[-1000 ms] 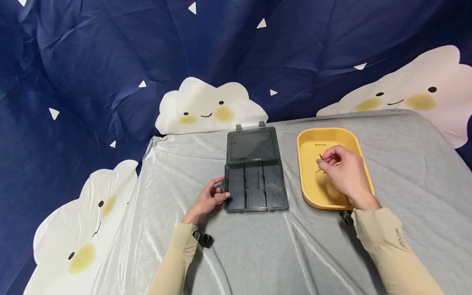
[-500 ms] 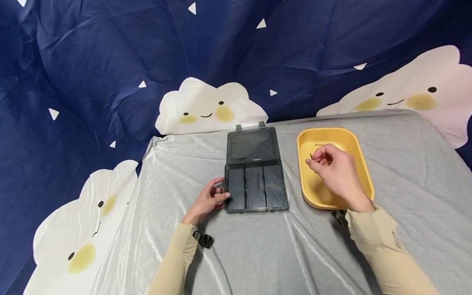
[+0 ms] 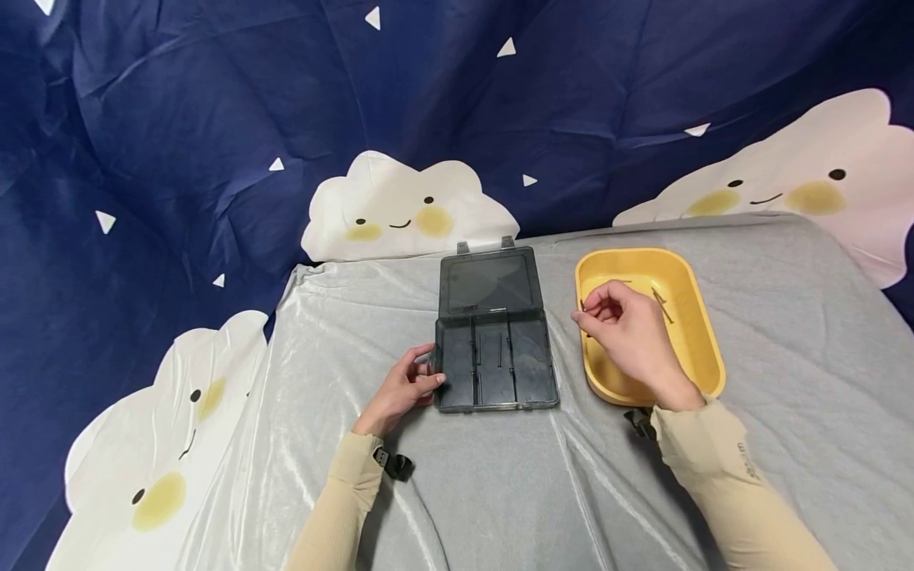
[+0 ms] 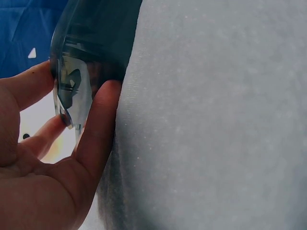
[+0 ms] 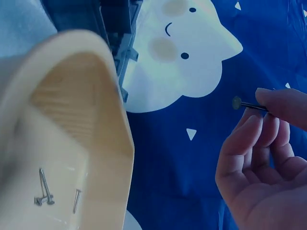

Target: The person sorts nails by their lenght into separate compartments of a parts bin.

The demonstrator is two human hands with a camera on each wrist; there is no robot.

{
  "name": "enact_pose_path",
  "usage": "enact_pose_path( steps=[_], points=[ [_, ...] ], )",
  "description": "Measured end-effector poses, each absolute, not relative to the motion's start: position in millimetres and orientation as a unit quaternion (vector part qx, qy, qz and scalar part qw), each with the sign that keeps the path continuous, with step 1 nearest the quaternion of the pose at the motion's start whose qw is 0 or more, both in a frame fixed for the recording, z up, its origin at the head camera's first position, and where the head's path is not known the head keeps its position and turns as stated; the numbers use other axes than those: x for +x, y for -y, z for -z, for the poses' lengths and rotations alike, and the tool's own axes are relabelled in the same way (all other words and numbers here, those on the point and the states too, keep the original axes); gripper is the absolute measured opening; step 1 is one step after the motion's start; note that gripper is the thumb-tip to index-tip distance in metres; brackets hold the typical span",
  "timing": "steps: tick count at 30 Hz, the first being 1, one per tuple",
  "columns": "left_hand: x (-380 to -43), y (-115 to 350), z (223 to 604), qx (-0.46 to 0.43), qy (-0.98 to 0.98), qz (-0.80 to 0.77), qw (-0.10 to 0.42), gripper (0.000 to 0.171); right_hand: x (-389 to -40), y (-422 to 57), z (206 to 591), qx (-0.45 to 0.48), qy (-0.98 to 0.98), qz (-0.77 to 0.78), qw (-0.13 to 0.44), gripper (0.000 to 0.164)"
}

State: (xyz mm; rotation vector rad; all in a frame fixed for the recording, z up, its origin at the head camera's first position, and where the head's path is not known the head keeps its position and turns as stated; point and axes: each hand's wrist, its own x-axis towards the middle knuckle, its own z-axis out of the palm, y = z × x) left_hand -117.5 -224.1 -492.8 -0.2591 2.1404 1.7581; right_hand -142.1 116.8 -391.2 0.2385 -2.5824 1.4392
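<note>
My left hand (image 3: 401,390) holds the left side of a dark translucent compartment box (image 3: 455,357), its thumb on the rim. The box lies with its lid (image 3: 489,281) raised back. In the middle compartment lies a thin nail (image 3: 499,350); another slim dark piece (image 3: 479,349) lies near the left divider. My right hand (image 3: 631,333) pinches a flat-headed nail (image 5: 252,106) between thumb and fingertips, above the left rim of the yellow tray (image 3: 703,325). In the tray, several nails (image 3: 666,308) lie loose, partly hidden behind the hand.
A grey cloth (image 3: 500,492) covers the table under box and tray. Behind it hangs a dark blue curtain (image 3: 428,87) with white clouds. A narrow strip of cloth separates the box from the tray.
My right hand has moved left across the tray toward the box, the nail still pinched. This uncovers nails on the tray's right. The left hand and box stay put.
</note>
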Motion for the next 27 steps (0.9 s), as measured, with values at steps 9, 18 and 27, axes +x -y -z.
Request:
enact_pose_path(
  steps=[9,18,27],
  points=[
    [-117,224,493,-0.092,-0.757,-0.622,0.179,0.063,-143,-98,398,0.089,0.850,-0.518,0.046,0.015],
    [-118,225,495,-0.091,-0.757,-0.622,0.179,0.063,-141,-77,407,0.096,0.834,-0.544,0.007,0.017],
    [-118,224,494,-0.089,-0.756,-0.624,0.176,0.064,-141,-64,417,0.110,0.833,-0.542,-0.015,0.015]
  ],
)
